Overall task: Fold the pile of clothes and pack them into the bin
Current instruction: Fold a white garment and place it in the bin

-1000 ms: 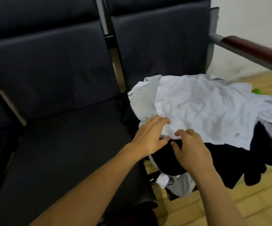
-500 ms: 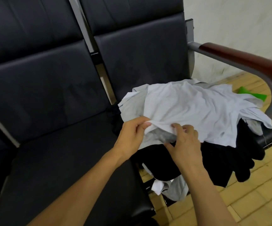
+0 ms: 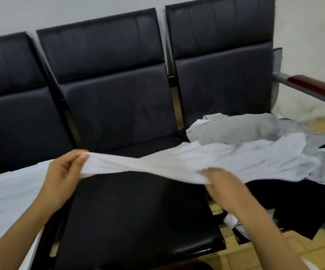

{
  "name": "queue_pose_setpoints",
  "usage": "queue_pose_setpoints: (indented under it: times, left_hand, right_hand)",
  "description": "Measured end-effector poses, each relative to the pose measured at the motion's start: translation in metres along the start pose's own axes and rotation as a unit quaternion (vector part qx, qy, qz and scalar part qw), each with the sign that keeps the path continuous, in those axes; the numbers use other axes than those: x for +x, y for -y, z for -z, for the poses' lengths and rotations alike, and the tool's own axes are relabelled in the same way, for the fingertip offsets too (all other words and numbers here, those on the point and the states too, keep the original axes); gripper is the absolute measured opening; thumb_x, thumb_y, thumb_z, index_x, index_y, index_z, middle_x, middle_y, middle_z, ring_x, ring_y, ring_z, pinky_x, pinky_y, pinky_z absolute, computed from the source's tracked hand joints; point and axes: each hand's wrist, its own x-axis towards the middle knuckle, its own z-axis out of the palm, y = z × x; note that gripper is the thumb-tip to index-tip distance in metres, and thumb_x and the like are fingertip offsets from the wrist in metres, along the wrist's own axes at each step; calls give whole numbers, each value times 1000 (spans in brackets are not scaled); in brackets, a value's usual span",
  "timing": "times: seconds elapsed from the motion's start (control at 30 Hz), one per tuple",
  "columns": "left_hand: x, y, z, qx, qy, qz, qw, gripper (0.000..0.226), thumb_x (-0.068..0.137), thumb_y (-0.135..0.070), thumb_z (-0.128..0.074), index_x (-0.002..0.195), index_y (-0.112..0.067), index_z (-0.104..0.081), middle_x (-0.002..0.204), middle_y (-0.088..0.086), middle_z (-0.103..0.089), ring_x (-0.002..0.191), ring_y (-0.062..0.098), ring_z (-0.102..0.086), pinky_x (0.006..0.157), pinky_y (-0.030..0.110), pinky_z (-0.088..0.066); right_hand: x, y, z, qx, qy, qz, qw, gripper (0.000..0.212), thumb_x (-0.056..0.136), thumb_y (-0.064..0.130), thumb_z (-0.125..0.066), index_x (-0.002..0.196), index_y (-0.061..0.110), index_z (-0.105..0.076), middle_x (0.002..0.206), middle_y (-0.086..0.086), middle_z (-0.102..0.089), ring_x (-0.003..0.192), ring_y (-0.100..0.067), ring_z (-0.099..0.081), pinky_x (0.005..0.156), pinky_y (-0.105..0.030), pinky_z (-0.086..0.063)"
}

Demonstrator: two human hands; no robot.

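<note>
Both hands pinch a white shirt [image 3: 187, 160] stretched above the bench's [image 3: 138, 211] middle seat: left hand [image 3: 64, 176] at one end, right hand [image 3: 224, 184] midway, its far end on the clothes pile [image 3: 255, 129] at the bench's right end.

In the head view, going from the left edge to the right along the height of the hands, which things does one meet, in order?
White striped cloth → left hand → white garment stretched over the black middle seat → right hand → pile of clothes on the right seat.
</note>
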Motion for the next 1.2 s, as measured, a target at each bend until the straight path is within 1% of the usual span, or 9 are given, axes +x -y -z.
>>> queue_pose_setpoints:
  times: [0.17, 0.3, 0.4, 0.5, 0.7, 0.9, 1.0, 1.13, 1.2]
  left_hand:
    - [-74, 80, 42, 114, -37, 132, 984, 25, 102, -23, -49, 79, -27, -54, 76, 2, -58, 73, 19, -56, 66, 14, -40]
    - [-131, 118, 50, 152, -61, 256, 953, 36, 96, -33, -51, 65, -14, -51, 73, 9, -53, 73, 32, -55, 70, 45, -44]
    - [-137, 125, 40, 221, 5, 271, 937, 60, 81, -57, -37, 50, -7, -52, 62, 1, -55, 62, 21, -57, 72, 42, -47]
    - [-113, 130, 13, 251, 109, 208, 939, 56, 83, -59, -40, 54, -16, -59, 72, -4, -58, 67, 13, -61, 75, 36, -50]
    - [-67, 143, -68, 250, 301, 142, 909, 40, 96, -46, -53, 133, -30, -49, 132, -12, -48, 123, 14, -46, 100, 35, -38]
    - [-58, 151, -97, 315, 345, 142, 873, 10, 100, -38, -49, 98, -28, -47, 104, -9, -47, 104, 18, -48, 89, 34, -39]
    - [-54, 149, -90, 389, 354, 171, 833, 7, 100, -23, -42, 103, -26, -47, 112, -4, -54, 108, 21, -54, 91, 35, -38]
    - [-45, 142, -66, 508, 348, 287, 734, 34, 94, -18, -42, 128, -20, -47, 129, 3, -51, 122, 27, -49, 106, 42, -32]
    - [-42, 140, -60, 480, 309, 214, 793, 47, 96, -36, -52, 140, -26, -38, 141, 0, -42, 130, 25, -41, 108, 43, -31]
  right_hand:
    - [-10, 75, -75, -9, 237, 112, 965, 28, 98, 9, -43, 116, 14, -63, 115, -9, -64, 102, -25, -60, 83, -33, -48]
    - [-15, 110, -102, 57, 335, 128, 932, 25, 96, 7, -43, 99, 18, -64, 94, -4, -63, 83, -27, -63, 75, -38, -56]
    - [-17, 131, -113, 117, 372, 140, 910, 19, 95, 15, -49, 87, 27, -61, 80, 12, -55, 79, -12, -56, 75, -32, -50]
    - [-9, 134, -118, 104, 442, 118, 883, 29, 88, 52, -62, 112, 35, -64, 106, 15, -63, 98, -5, -60, 88, -28, -51]
    - [52, 69, -108, -62, 247, 31, 966, 30, 95, 48, -54, 119, 30, -57, 124, 5, -52, 120, -18, -49, 100, -35, -43]
    - [92, 3, -115, -150, 199, -142, 958, 64, 96, 35, -57, 148, 11, -29, 145, -18, -35, 129, -40, -41, 107, -47, -39]
    - [102, -1, -114, -85, 182, -195, 960, 44, 90, 31, -68, 122, 5, -53, 125, -17, -54, 116, -37, -56, 95, -39, -49]
    - [100, 44, -110, 10, 196, -47, 979, 19, 86, 30, -71, 73, 23, -59, 79, -1, -61, 82, -22, -63, 68, -33, -51]
    - [91, 81, -104, 148, 198, 21, 969, 19, 87, 31, -71, 69, 28, -65, 73, 5, -64, 73, -15, -62, 71, -38, -54]
